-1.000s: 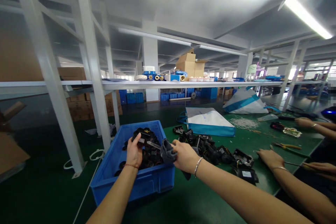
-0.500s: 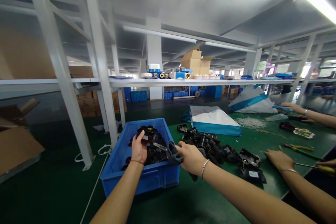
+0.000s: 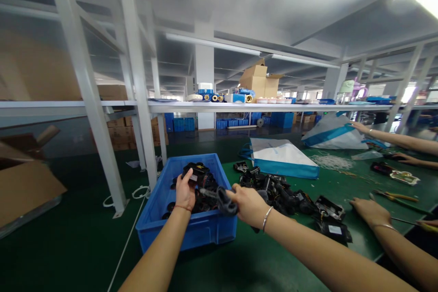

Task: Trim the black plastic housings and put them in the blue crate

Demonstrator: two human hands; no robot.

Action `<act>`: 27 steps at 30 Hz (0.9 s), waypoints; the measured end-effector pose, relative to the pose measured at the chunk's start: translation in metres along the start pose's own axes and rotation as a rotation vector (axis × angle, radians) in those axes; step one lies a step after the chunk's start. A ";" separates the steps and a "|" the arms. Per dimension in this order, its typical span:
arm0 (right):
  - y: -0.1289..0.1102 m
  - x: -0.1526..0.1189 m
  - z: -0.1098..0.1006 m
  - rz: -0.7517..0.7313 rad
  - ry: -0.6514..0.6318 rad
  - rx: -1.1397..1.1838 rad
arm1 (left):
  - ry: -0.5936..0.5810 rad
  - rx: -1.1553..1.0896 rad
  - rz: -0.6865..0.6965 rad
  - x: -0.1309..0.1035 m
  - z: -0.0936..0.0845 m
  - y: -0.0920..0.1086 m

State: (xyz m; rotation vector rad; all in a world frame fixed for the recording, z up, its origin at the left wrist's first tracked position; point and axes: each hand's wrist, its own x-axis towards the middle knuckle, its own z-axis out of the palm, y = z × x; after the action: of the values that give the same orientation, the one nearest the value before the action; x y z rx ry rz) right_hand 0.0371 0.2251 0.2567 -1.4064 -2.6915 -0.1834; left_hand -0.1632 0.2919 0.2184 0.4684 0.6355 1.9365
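Over the blue bin [image 3: 186, 232], my left hand [image 3: 185, 191] has its fingers and thumb around a black device [image 3: 192, 174] with a small pale label. To its right, my right hand [image 3: 248, 203] is closed on a tool with a dark, cloth-like handle [image 3: 226, 201]; its thin grey shaft points left toward the device. Whether the tip touches anything is too blurred to tell. More black parts [image 3: 205, 206] lie inside the bin under both hands. A pile of similar black devices [image 3: 273, 189] rests on the green table right of the bin.
A white and blue bag [image 3: 284, 157] lies behind the pile. At the right, another person's hand [image 3: 371, 213] rests on the table near pliers [image 3: 397, 196]; further hands reach toward a second bag [image 3: 333, 132]. A metal post [image 3: 135, 73] stands left of the bin, beneath a shelf [image 3: 273, 107].
The view has shifted slightly left. My left hand and the device are a little lower over the bin. At the far right, another person's hand has reached up to the second bag.
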 end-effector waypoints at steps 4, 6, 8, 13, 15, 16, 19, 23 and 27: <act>0.000 0.001 -0.003 -0.020 -0.002 0.010 | 0.005 -0.006 -0.015 0.001 -0.001 0.000; 0.003 0.002 -0.005 0.026 0.033 0.020 | 0.008 -0.009 -0.014 0.000 -0.001 0.000; 0.004 0.003 -0.006 0.060 0.048 0.021 | 0.012 -0.010 -0.001 0.000 -0.001 0.000; 0.001 0.000 0.001 -0.015 -0.018 0.011 | 0.008 -0.017 -0.007 0.001 -0.001 0.000; 0.002 -0.001 0.002 -0.009 -0.009 0.017 | 0.002 -0.022 -0.007 0.002 -0.002 -0.001; 0.003 -0.001 0.002 0.010 0.009 0.021 | 0.001 -0.021 -0.006 0.002 -0.001 -0.001; 0.007 0.001 0.000 0.059 0.046 0.023 | 0.019 -0.017 -0.002 0.001 0.000 0.000; 0.007 -0.001 0.002 0.008 -0.016 0.022 | 0.049 -0.027 0.000 -0.001 0.003 0.002; 0.008 -0.002 0.006 0.050 0.019 0.047 | 0.037 -0.027 -0.016 -0.003 0.004 0.003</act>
State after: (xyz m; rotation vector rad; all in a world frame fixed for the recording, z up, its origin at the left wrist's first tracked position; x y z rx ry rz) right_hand 0.0444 0.2286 0.2514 -1.4489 -2.6252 -0.1284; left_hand -0.1616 0.2889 0.2235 0.4106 0.6343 1.9395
